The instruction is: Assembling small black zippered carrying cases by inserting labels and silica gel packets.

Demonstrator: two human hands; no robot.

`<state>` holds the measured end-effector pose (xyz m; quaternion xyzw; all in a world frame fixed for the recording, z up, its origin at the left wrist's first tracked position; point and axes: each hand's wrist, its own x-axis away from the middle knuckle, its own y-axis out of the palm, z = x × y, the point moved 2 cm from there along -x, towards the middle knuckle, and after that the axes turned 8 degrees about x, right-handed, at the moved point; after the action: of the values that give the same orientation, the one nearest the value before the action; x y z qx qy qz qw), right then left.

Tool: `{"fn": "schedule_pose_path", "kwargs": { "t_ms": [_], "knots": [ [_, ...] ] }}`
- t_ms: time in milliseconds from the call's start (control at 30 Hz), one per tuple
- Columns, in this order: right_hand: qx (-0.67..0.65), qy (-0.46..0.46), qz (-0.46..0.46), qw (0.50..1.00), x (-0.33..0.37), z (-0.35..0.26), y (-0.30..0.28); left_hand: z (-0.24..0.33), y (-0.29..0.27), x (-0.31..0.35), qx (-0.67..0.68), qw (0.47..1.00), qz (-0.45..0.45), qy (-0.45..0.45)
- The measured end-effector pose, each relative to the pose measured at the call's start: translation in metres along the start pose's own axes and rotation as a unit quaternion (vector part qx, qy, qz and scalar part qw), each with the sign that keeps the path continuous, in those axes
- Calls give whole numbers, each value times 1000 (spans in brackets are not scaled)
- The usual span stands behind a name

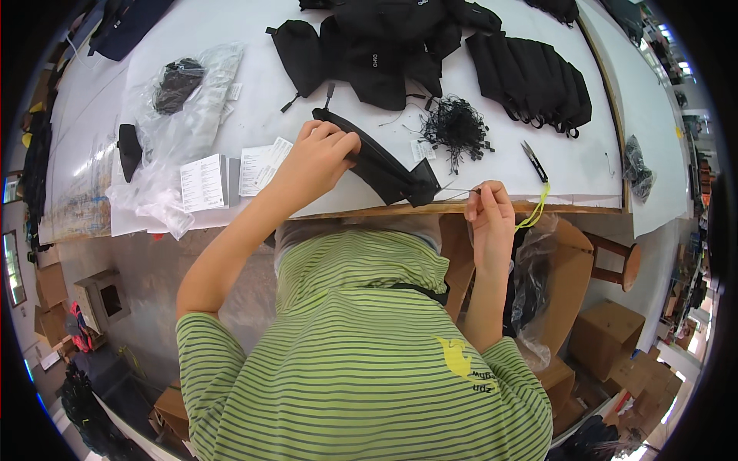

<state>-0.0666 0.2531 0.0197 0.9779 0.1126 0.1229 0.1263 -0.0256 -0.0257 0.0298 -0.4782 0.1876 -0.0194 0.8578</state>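
Observation:
A long black fabric pouch with a zip-like edge lies slantwise at the near edge of the table. My left hand is closed on its upper left part, fingers bent over the fabric. Off the pouch's lower right end, my right hand pinches the end of a thin dark string that runs taut toward the pouch. Where the string meets the pouch is too small to make out. Beyond the pouch sits a tangled heap of black strings, and a small white label lies between them.
Thread snips on a yellow cord lie right of the heap. White printed cards and a clear plastic bag are at left. Black pouches and more black goods fill the far side. An open carton stands below, right.

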Motion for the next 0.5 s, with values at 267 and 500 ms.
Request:
{"fn": "schedule_pose_path", "kwargs": {
  "t_ms": [267,500],
  "knots": [
    [-28,42,-35,998,-2,9,0,-15,6,-2,12,1000,-9,0],
    [-12,52,-33,998,1,14,-2,-12,9,-2,36,999,11,0]
  ]
}}
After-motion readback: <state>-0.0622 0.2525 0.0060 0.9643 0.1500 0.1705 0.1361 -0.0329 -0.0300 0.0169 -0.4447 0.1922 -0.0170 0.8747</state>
